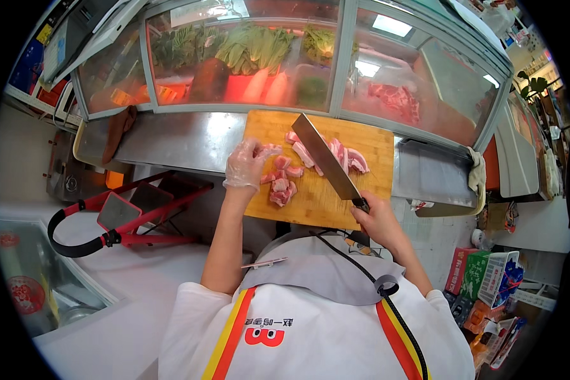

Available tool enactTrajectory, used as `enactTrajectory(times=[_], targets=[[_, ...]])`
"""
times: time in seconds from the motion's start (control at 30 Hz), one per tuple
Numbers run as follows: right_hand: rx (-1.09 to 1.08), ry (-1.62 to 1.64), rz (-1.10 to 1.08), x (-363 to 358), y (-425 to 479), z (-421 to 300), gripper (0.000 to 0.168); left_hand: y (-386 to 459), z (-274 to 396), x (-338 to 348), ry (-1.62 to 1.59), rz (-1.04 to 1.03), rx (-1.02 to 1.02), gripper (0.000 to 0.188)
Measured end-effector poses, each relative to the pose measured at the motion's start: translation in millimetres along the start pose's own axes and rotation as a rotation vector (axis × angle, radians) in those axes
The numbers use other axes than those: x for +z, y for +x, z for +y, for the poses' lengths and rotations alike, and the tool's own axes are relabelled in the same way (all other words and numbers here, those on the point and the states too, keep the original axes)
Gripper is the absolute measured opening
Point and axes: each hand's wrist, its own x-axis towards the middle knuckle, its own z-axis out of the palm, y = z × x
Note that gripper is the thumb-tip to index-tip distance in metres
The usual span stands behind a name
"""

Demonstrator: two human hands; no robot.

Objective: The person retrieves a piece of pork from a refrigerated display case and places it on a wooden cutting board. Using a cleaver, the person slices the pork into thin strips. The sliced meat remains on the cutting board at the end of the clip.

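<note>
A rectangular Chinese cleaver (pixel 325 156) is in my right hand (pixel 377 216), gripped by its dark handle. Its blade slants up and left over the board, partly covering sliced strips of raw pork belly (pixel 357 160). My left hand (pixel 244 164) wears a clear plastic glove and is at the left edge of the wooden cutting board (pixel 323 209). Its curled fingertips are beside a small pale pink piece; whether they grip it is not clear. Just right of and below that hand is a loose group of cut pork chunks (pixel 282 185).
A glass display case (pixel 335 57) with leafy greens, white radishes (pixel 266 88) and meat stands behind the board. Steel counter (pixel 185 137) extends left, with a brown cloth (pixel 118 133). A steel tray (pixel 432 166) is at right. A red folding step stool (pixel 137 209) stands lower left.
</note>
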Motion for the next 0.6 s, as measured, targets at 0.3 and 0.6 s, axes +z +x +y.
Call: enactTrajectory(times=[0.3,0.6], targets=[[-0.036,-0.052,0.123,-6.6,7.0,-6.2,0.024,9.9,0.1,28.3,-0.137,-0.097,-0.095,0.017],[-0.042,-0.384,0.499,-26.3,6.5,29.6,0.032,19.3,-14.6,0.6,0.050,-0.376,0.201,0.030]])
